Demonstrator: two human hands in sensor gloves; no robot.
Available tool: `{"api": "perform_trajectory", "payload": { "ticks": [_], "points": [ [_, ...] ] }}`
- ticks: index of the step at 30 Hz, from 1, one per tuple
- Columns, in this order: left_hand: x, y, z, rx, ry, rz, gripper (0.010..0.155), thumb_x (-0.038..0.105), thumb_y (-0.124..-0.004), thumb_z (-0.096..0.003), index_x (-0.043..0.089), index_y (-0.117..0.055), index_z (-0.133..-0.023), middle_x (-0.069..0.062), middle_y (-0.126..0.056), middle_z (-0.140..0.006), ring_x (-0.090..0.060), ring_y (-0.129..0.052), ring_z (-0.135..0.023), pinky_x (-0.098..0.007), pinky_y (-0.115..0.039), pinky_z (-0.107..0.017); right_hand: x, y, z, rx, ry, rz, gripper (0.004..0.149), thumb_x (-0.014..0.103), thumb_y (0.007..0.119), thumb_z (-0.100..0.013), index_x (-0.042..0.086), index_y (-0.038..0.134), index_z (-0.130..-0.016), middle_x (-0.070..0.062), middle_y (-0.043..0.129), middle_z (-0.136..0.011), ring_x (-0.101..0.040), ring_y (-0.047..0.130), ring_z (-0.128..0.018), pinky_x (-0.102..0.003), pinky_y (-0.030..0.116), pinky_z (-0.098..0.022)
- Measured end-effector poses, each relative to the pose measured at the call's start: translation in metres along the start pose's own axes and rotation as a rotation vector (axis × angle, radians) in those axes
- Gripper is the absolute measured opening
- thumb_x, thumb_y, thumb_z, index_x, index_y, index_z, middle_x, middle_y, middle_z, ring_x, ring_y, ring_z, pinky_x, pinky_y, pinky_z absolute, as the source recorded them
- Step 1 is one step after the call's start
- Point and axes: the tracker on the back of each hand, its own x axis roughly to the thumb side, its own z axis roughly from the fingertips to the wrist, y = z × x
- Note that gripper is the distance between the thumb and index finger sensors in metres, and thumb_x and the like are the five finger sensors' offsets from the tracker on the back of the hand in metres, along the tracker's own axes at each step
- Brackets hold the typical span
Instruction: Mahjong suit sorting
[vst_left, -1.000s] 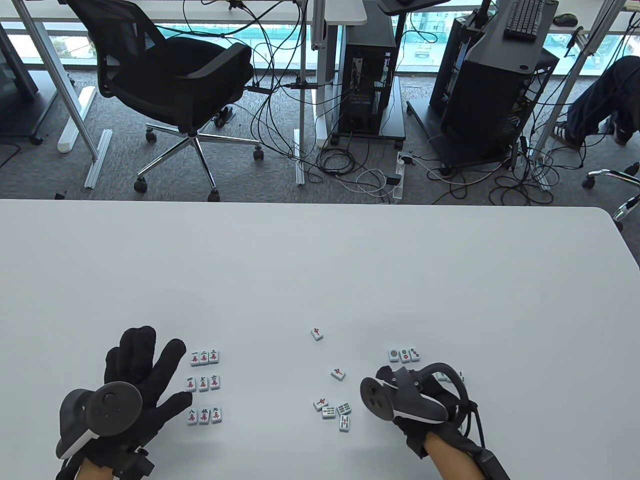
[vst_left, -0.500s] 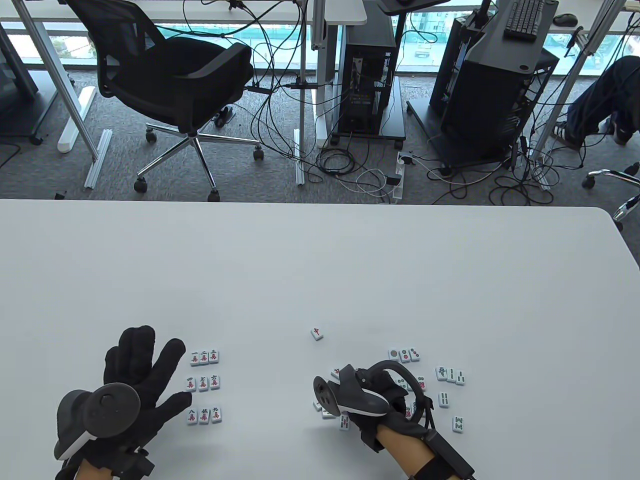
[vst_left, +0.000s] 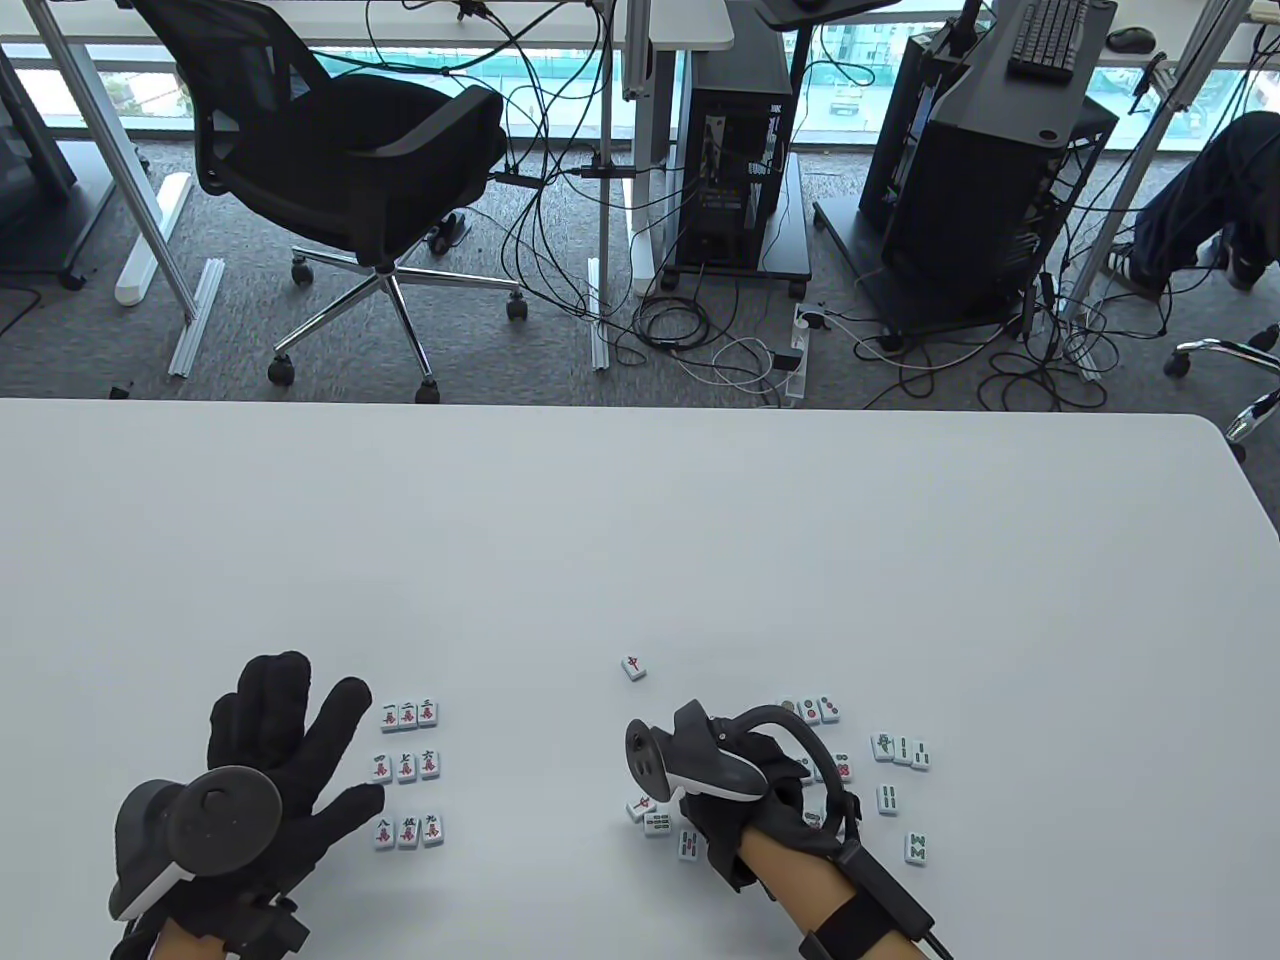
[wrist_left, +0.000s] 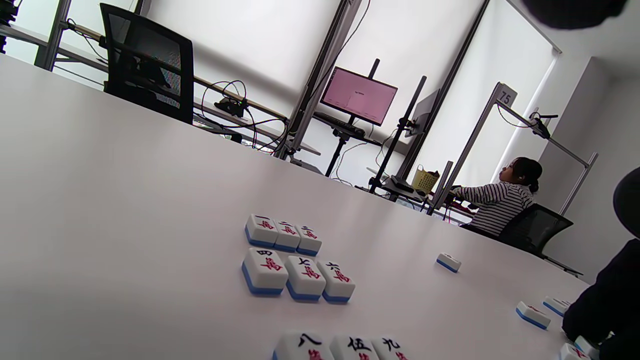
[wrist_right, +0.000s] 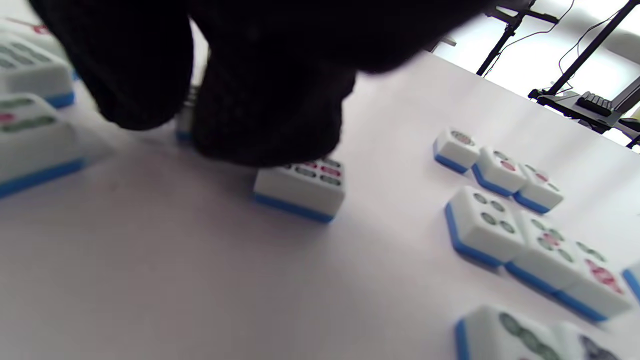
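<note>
My left hand (vst_left: 290, 735) lies flat and open on the table, left of a three-by-three grid of character tiles (vst_left: 408, 765) (wrist_left: 298, 272). My right hand (vst_left: 765, 765) is lowered over the loose tiles at centre right. In the right wrist view its thumb and fingers (wrist_right: 270, 110) close round a small tile (wrist_right: 184, 122) on the table, mostly hidden. A circle tile (wrist_right: 300, 187) lies just under the fingertips. One red dragon tile (vst_left: 633, 667) sits apart, farther out. Three loose tiles (vst_left: 660, 822) lie left of the right wrist.
A row of circle tiles (vst_left: 810, 708) and more circle tiles (wrist_right: 500, 225) lie right of the right hand. Bamboo tiles (vst_left: 902, 750) and two single ones (vst_left: 916, 848) sit farther right. The table's near edge is close to both wrists.
My right hand has swung left from the bamboo tiles to the loose tiles and come down over the red dragon tile that lay there. The left hand has not moved.
</note>
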Motion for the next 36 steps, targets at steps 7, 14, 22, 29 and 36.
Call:
{"api": "perform_trajectory", "payload": {
  "ticks": [7,14,22,29,36],
  "points": [
    [0.0,0.0,0.0,0.002,-0.003,0.0,0.083,0.074,-0.063,-0.0392,0.049,-0.023,-0.107,0.016,0.014,-0.108,-0.016,0.015,-0.108,-0.054,-0.001,-0.077,0.001,0.001,0.0,-0.071,-0.044,-0.05,0.06,0.037,0.088,-0.035,-0.003,0.081,-0.08,0.0,0.098,-0.032,-0.008,0.088,-0.005,-0.026,0.081,-0.004],
    [0.0,0.001,0.0,0.005,-0.005,0.0,0.083,0.074,-0.063,-0.0392,0.049,-0.023,-0.107,0.016,0.014,-0.108,-0.016,0.015,-0.108,-0.054,-0.001,-0.077,-0.011,0.004,0.019,-0.304,-0.151,-0.048,0.06,0.038,0.09,-0.033,0.001,0.083,-0.08,0.0,0.098,-0.034,-0.008,0.09,-0.007,-0.026,0.083,-0.006],
    [0.001,0.0,0.0,-0.004,0.002,-0.007,0.083,0.074,-0.063,-0.0394,0.049,-0.023,-0.107,0.016,0.014,-0.108,-0.016,0.015,-0.108,-0.054,-0.001,-0.077,-0.046,-0.005,0.058,-0.487,-0.146,-0.086,0.06,0.036,0.09,-0.033,0.0,0.082,-0.08,-0.001,0.098,-0.035,-0.009,0.09,-0.009,-0.026,0.083,-0.007],
    [0.002,-0.001,0.0,-0.009,0.007,-0.025,0.083,0.074,-0.063,-0.0392,0.049,-0.023,-0.107,0.016,0.014,-0.108,-0.016,0.015,-0.108,-0.054,-0.001,-0.078,-0.096,0.003,0.082,-0.453,-0.037,-0.115,0.06,0.036,0.09,-0.033,0.001,0.082,-0.081,-0.001,0.098,-0.037,-0.009,0.091,-0.01,-0.027,0.084,-0.008],
    [0.0,-0.001,-0.001,-0.013,0.023,-0.025,0.083,0.074,-0.063,-0.0394,0.049,-0.023,-0.107,0.016,0.014,-0.108,-0.016,0.015,-0.108,-0.054,0.0,-0.077,-0.145,0.035,0.101,-0.294,0.075,-0.07,0.06,0.036,0.089,-0.034,0.003,0.081,-0.083,-0.001,0.099,-0.039,-0.01,0.092,-0.012,-0.027,0.084,-0.011]
  ]
}}
